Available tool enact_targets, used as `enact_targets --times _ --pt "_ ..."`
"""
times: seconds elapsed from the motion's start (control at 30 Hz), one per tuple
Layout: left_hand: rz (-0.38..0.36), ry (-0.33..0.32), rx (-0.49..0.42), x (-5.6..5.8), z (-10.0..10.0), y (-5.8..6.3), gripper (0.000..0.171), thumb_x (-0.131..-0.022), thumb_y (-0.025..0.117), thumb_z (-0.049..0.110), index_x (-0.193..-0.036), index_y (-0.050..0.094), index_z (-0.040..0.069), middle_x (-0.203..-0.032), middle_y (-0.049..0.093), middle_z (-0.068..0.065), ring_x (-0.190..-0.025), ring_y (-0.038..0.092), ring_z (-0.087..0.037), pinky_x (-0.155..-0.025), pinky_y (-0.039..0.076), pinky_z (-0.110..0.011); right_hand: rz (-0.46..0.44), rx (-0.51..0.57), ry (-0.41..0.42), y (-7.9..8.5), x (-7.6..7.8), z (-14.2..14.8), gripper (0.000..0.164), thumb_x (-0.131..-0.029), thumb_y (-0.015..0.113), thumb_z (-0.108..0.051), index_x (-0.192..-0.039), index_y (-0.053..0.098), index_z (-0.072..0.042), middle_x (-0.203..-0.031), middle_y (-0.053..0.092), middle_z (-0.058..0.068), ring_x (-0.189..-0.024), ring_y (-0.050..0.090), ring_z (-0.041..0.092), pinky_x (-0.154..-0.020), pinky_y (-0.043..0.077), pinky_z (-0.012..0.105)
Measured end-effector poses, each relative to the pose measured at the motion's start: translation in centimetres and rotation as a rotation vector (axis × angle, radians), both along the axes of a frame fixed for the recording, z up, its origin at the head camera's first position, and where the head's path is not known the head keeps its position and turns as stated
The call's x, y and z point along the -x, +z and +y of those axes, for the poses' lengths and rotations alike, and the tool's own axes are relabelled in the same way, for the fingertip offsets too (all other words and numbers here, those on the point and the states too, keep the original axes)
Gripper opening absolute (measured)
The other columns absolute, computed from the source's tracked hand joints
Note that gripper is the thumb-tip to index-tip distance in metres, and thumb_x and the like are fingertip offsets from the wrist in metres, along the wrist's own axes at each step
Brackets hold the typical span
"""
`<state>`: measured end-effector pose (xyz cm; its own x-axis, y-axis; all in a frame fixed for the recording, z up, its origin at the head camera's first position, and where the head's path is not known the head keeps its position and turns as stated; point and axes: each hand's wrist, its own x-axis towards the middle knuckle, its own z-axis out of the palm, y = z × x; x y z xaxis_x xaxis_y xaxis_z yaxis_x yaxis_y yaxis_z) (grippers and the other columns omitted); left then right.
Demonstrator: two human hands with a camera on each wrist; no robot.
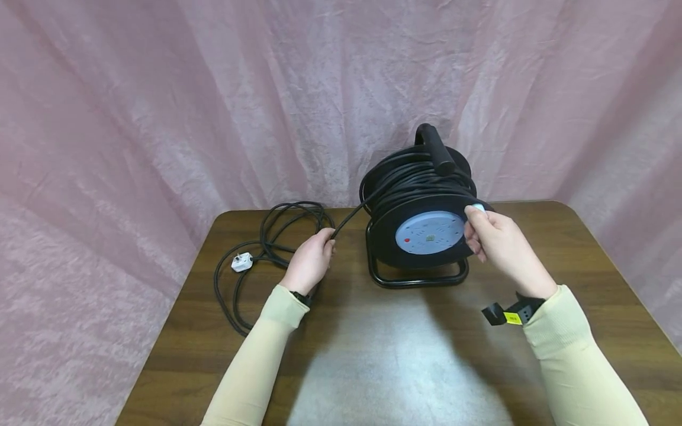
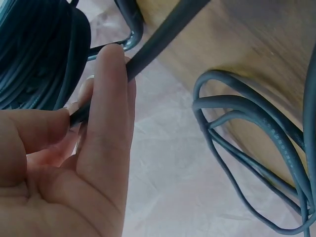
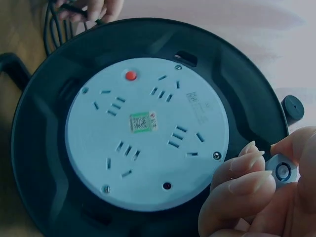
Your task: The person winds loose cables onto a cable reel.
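While the tabletop (image 1: 394, 355) carried the cable reel (image 1: 421, 201) near its far edge, upright on a tubular base frame (image 1: 415, 284), tipping or skidding was judged the largest hazard; probable cause, a hard pull on the cord or a shove at the rim.

Next in size: the loose loops (image 1: 270, 255), crossed over one another to the left of the reel. A snag could have formed there if one loop tightened under another. The cord (image 1: 348, 218) ran on a slant from the left hand (image 1: 310, 260) up to the windings (image 1: 421, 174); slack or a poor angle might have bunched the turns to one side. The white plug (image 1: 242, 262) lay among the loops and could have caught if dragged. Smallest concern, the knob (image 3: 284, 171) at the reel's right side: an off-centre hold could have slipped.

Pose: left forearm (image 1: 256, 367) and right forearm (image 1: 581, 361) reached forward, well apart. Left hand, between loops and reel, pinched the cord; its index finger (image 2: 108, 108) lay nearly straight across it. Right hand (image 1: 498, 242) had fingers curled, gripping the knob with the thumb. Grip force could not be read at either hand.
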<state>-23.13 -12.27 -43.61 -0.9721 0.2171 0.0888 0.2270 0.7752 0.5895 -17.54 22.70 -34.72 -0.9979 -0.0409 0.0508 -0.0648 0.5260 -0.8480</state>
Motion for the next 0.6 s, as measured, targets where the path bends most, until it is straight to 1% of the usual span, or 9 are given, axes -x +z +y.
enact_targets --times 0.07,0.2,0.37,0.47,0.53,0.6 --pt "0.01 0.001 -0.006 -0.1 0.0 0.1 0.023 -0.107 0.045 0.018 -0.124 0.059 0.012 -0.087 0.063 0.002 -0.063 0.059 -0.01 -0.062 0.05 -0.031 -0.005 -0.001 -0.007 -0.1 0.0 0.2 0.064 -0.103 0.038 -0.058 -0.088 0.056 0.001 -0.064 0.055 0.008 -0.054 0.051 0.018 -0.051 0.045 0.031" --pt "0.038 -0.005 0.004 -0.3 0.2 0.3 0.02 -0.107 0.046 0.019 -0.114 0.062 0.01 -0.086 0.063 0.0 -0.067 0.058 -0.014 -0.065 0.049 -0.034 -0.019 -0.004 -0.017 -0.5 -0.1 0.6 0.064 -0.103 0.038 -0.059 -0.089 0.056 0.001 -0.065 0.055 0.009 -0.054 0.051 0.018 -0.051 0.046 0.03" --pt "0.098 -0.016 0.072 -0.5 0.7 0.5 0.023 -0.107 0.048 0.019 -0.114 0.065 0.006 -0.088 0.061 0.001 -0.075 0.056 -0.017 -0.073 0.049 -0.036 -0.034 -0.014 -0.019 -1.1 -0.1 1.3 0.064 -0.103 0.037 -0.059 -0.091 0.057 0.001 -0.067 0.056 0.009 -0.056 0.053 0.019 -0.052 0.046 0.031" --pt "0.133 -0.025 0.086 -0.5 0.9 0.6 0.021 -0.106 0.05 0.018 -0.112 0.065 0.006 -0.089 0.061 0.0 -0.079 0.057 -0.018 -0.077 0.05 -0.037 -0.036 -0.014 -0.018 -1.3 -0.1 1.6 0.063 -0.104 0.037 -0.058 -0.091 0.057 0.001 -0.067 0.056 0.01 -0.056 0.053 0.02 -0.052 0.046 0.031" --pt "0.142 -0.027 0.088 -0.4 0.9 0.6 0.018 -0.105 0.051 0.017 -0.11 0.065 0.006 -0.089 0.062 0.0 -0.08 0.058 -0.018 -0.078 0.05 -0.038 -0.037 -0.012 -0.02 -1.5 -0.2 1.7 0.063 -0.104 0.037 -0.057 -0.091 0.057 0.001 -0.067 0.056 0.011 -0.056 0.053 0.02 -0.052 0.046 0.031" --pt "0.136 -0.03 0.082 -0.4 0.9 0.6 0.016 -0.104 0.052 0.016 -0.109 0.066 0.007 -0.088 0.062 0.0 -0.079 0.058 -0.019 -0.077 0.05 -0.038 -0.04 -0.009 -0.022 -1.6 -0.3 1.8 0.063 -0.104 0.037 -0.057 -0.091 0.057 0.001 -0.068 0.056 0.011 -0.056 0.053 0.02 -0.052 0.047 0.031"
